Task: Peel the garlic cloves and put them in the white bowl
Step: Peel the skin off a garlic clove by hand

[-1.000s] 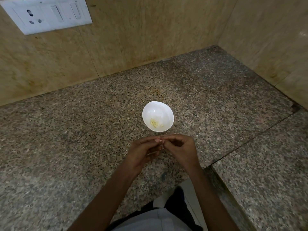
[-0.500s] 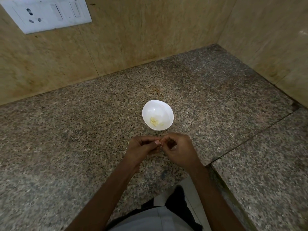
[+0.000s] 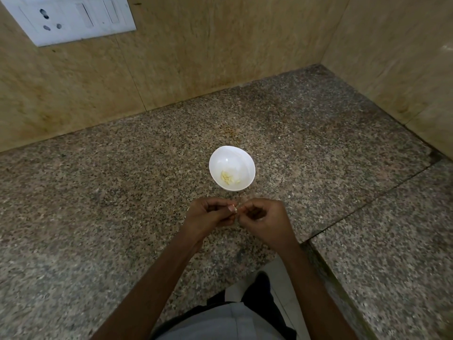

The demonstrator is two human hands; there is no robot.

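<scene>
Left hand (image 3: 210, 215), right hand (image 3: 266, 220) edged one clove (image 3: 234, 209) forward.

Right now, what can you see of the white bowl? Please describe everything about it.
The white bowl is small, round and plain, glossy like ceramic or plastic. It stands upright on the speckled granite counter, apart from the walls. A few pale peeled garlic pieces lie at its bottom, toward the near side. Nothing else touches it: the left hand and right hand, pinching a small clove, are just in front of it.
</scene>
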